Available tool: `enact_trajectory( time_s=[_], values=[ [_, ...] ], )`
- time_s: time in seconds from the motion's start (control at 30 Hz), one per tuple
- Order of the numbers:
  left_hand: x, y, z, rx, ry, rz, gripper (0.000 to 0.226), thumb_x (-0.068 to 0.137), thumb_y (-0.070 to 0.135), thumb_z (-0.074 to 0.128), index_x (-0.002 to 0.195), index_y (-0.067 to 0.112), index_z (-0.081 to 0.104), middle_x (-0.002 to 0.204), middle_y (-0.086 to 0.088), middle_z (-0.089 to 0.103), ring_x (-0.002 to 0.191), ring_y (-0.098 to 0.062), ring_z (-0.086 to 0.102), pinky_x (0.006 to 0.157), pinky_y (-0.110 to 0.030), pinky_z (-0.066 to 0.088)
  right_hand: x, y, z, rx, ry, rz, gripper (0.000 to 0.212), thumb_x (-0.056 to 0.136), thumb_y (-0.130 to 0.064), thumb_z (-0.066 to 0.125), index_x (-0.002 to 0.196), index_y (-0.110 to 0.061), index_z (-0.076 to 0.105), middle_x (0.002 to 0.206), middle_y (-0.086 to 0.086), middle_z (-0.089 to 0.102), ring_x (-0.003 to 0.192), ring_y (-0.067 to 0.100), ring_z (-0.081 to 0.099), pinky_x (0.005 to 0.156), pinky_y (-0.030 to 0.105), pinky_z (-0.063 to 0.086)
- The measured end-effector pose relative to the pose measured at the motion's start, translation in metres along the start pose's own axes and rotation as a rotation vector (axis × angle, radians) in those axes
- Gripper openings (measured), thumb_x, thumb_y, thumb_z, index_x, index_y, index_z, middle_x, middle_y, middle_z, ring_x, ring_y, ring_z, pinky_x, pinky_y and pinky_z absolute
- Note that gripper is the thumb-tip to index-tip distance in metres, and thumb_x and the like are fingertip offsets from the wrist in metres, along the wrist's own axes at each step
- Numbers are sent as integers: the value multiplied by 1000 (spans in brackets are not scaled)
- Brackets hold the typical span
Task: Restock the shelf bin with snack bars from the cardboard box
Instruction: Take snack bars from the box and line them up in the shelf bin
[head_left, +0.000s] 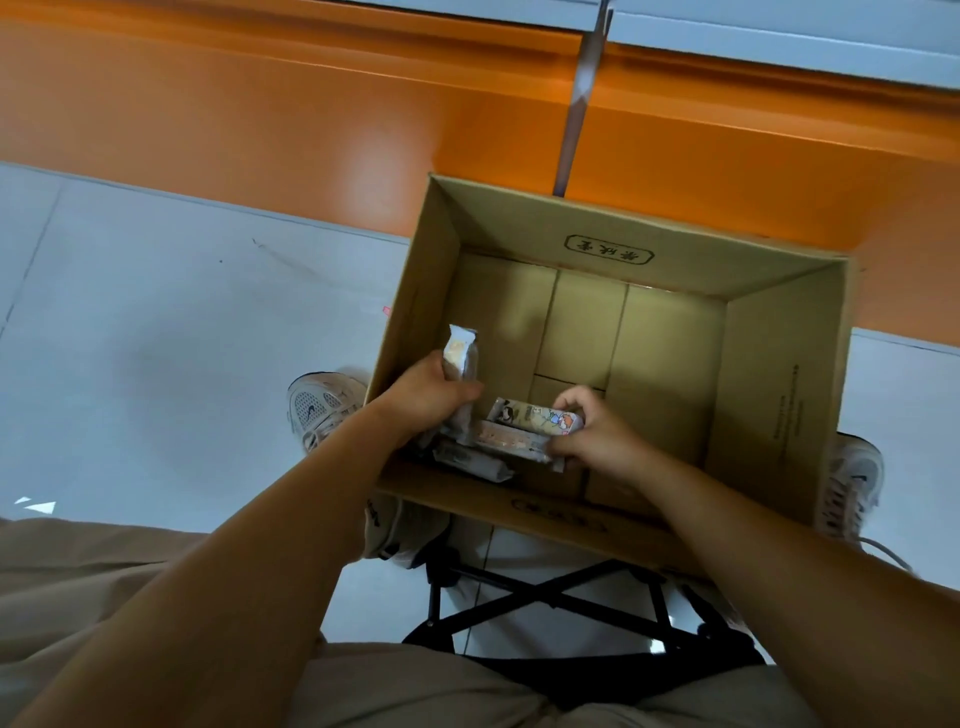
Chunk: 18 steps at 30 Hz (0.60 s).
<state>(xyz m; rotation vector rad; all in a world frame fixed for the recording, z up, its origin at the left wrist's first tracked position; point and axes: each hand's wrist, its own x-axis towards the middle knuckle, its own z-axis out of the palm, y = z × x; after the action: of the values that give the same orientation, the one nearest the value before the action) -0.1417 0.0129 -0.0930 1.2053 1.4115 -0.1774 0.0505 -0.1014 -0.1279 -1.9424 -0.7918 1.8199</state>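
Gathering the remaining bars is the step in hand: the cardboard box (779, 364), against the orange shelf base (260, 104), holds stock only in its near-left corner. The left hand (431, 400) grips a white-wrapped snack bar (460, 348) upright, and the right hand (592, 436) pinches the right end of a cartoon-printed bar (535, 415). The next move, I judge, is lifting both clear. The shelf bin is out of view.

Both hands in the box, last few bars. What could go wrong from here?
1. Left hand grips the upright bar low on its wrapper; it may slip out on the lift.
2. Right hand pinches stacked bars at one end; the lower one may slide off.
3. Loose bars lie by the box's near wall, easy to miss.
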Motion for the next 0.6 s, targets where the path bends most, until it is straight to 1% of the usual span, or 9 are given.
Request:
enact_trajectory(
  time_s=[0.07,0.13,0.17,0.23,0.33,0.4,0.5,0.57,0.6],
  values=[
    [-2,4,2,15,-23,2,45,87,24,65,130,17,51,120,-1,66,106,-18,63,98,-41,49,-4,-6,-9,8,7,-30,43,76,6,69,95,-27,47,111,14,57,89,27,66,64,33,59],
    [-8,16,5,27,-50,64,42,87,17,64,128,17,54,118,-1,64,107,-18,61,91,-33,49,-11,-14,-17,-1,-6,-58,45,74,6,70,95,-28,49,109,11,58,94,29,65,75,43,60],
    [-11,24,7,22,-77,108,39,87,14,66,125,16,56,114,-1,65,106,-17,61,87,-30,50,-16,-19,-21,-7,-14,-73,46,73,7,69,95,-29,49,108,10,59,96,29,65,78,44,58],
    [-18,42,12,46,-150,182,35,82,13,75,113,17,59,110,-3,68,103,-17,64,87,-31,52,-25,-28,-27,-1,-19,-108,48,71,9,68,92,-31,51,105,11,61,95,29,64,76,43,54],
    [-28,65,20,139,-276,253,38,68,18,88,97,19,64,102,-6,72,98,-23,68,92,-41,52,-42,-45,-37,-29,-5,-168,50,68,10,67,87,-35,54,102,11,63,91,29,63,72,42,52],
    [-33,75,23,188,-289,282,39,65,16,89,95,21,65,97,-1,74,93,-20,68,91,-40,52,-56,-56,-45,-49,0,-203,49,69,11,67,91,-31,56,103,10,64,90,28,64,75,45,55],
    [-42,90,23,198,-287,313,41,70,18,87,107,20,69,105,3,75,100,-15,69,95,-33,51,-76,-69,-58,-77,40,-271,49,73,10,68,103,-27,58,104,7,64,87,21,64,72,37,55],
    [-48,97,21,168,-262,330,35,74,22,84,107,19,72,106,2,75,102,-17,69,97,-33,49,-89,-77,-69,-28,61,-303,55,76,12,65,111,-29,56,104,5,65,86,15,64,63,27,54],
    [-50,100,19,134,-237,331,33,76,23,83,106,19,73,105,2,76,102,-16,69,98,-34,49,-96,-80,-76,0,65,-312,58,78,12,64,116,-30,53,103,4,67,86,13,65,62,23,52]
  ],
)
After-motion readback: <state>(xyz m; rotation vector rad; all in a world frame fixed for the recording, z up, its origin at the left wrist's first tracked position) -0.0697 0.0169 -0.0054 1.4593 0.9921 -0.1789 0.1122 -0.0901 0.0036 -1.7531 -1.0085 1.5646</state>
